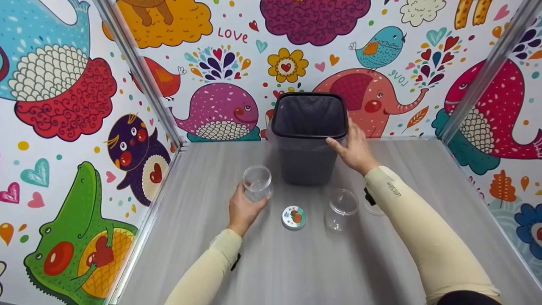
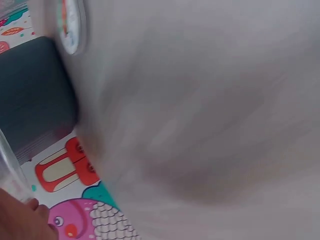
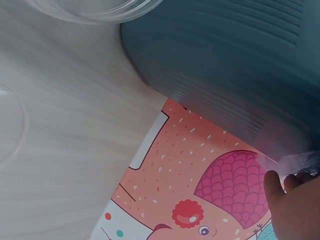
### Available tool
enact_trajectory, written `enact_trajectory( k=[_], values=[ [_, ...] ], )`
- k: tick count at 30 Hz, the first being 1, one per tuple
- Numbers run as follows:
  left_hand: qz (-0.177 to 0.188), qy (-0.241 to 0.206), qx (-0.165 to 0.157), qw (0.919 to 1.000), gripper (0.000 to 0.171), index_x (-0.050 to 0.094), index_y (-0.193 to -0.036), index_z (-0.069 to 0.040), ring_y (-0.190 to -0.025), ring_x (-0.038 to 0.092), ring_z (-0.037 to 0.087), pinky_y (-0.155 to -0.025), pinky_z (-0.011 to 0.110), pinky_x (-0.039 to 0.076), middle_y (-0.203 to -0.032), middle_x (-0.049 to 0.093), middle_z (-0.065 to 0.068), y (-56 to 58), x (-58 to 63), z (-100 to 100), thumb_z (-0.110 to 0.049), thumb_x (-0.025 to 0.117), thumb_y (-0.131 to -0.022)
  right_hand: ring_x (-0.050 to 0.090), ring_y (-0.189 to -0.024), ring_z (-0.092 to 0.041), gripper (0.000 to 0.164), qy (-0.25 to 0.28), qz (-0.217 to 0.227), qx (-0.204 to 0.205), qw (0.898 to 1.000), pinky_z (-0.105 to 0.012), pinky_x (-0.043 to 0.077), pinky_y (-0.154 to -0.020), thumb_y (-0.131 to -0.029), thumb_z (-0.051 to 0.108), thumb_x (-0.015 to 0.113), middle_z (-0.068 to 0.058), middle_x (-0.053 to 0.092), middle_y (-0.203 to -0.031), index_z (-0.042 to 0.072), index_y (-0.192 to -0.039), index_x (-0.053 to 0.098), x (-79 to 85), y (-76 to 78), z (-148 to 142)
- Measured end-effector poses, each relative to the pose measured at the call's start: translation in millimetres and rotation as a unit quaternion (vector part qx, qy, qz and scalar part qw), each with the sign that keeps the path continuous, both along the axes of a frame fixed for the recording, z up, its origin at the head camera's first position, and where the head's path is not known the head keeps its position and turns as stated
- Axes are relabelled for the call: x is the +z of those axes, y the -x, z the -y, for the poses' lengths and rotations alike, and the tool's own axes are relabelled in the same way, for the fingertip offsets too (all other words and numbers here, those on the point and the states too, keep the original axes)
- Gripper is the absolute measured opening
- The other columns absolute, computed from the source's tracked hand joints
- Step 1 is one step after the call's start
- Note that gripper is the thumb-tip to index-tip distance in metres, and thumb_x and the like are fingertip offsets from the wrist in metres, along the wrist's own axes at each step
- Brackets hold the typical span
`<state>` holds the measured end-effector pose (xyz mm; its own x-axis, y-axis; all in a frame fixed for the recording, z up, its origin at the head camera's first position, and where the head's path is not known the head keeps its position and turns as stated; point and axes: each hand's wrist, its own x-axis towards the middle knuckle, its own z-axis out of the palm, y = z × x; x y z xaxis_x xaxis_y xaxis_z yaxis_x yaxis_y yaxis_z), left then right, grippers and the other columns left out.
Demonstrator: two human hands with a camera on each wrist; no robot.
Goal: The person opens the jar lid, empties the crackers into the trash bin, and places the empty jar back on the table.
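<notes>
My left hand (image 1: 247, 210) grips a clear plastic jar (image 1: 257, 180) above the left part of the table; a sliver of this jar (image 2: 10, 172) appears in the left wrist view. My right hand (image 1: 355, 146) rests against the right front corner of a dark grey trash bin (image 1: 307, 163), thumb and fingers spread fairly straight around the corner. A thin translucent bag (image 3: 290, 163) lines the bin and folds over its rim, near the right fingers. A round lid with a red fruit picture (image 1: 294, 217) lies in front of the bin.
A second clear jar (image 1: 341, 216) stands on the grey table (image 1: 292, 271) right of the picture lid. A clear round disc (image 1: 374, 208) lies partly behind the right forearm. Cartoon-printed walls (image 1: 220, 110) with metal edge strips (image 1: 146, 80) close in the back and sides.
</notes>
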<state>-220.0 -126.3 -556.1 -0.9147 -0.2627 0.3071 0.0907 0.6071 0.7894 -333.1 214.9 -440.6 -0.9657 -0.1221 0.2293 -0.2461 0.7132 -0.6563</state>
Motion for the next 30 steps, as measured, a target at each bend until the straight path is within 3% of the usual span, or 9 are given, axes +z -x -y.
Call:
enact_trajectory(
  k=[7, 13, 30],
  values=[
    [0.029, -0.001, -0.021, 0.9994, 0.084, 0.055, -0.132, -0.002, -0.113, 0.061, 0.036, -0.094, 0.049, 0.048, -0.126, 0.063, 0.019, -10.8, -23.4, -1.6, -0.034, 0.091, -0.064, 0.011, -0.147, -0.041, 0.103, 0.0, -0.005, 0.0, 1.0, -0.056, 0.012, -0.117, -0.092, 0.065, 0.055, -0.025, 0.014, -0.16, 0.005, -0.159, 0.005, -2.3, -1.0, -0.5],
    [0.05, 0.017, -0.016, 0.9985, 0.083, 0.055, -0.13, -0.002, -0.113, 0.061, 0.036, -0.095, 0.048, 0.048, -0.124, 0.064, 0.019, -11.5, -38.2, -1.1, -0.036, 0.091, -0.064, 0.011, -0.147, -0.042, 0.103, -0.001, -0.006, 0.001, 1.0, -0.056, 0.012, -0.116, -0.092, 0.064, 0.056, -0.026, 0.015, -0.16, 0.004, -0.159, 0.006, -2.5, -0.9, -1.3],
    [0.073, 0.045, -0.026, 0.996, 0.082, 0.055, -0.129, 0.003, -0.109, 0.062, 0.035, -0.094, 0.047, 0.049, -0.118, 0.065, 0.019, -12.2, -60.8, 1.1, -0.029, 0.091, -0.063, 0.014, -0.146, -0.043, 0.104, -0.008, -0.015, 0.0, 1.0, -0.056, 0.013, -0.117, -0.091, 0.064, 0.057, -0.027, 0.018, -0.158, 0.001, -0.158, 0.009, -0.5, 0.2, -1.1]
  ],
)
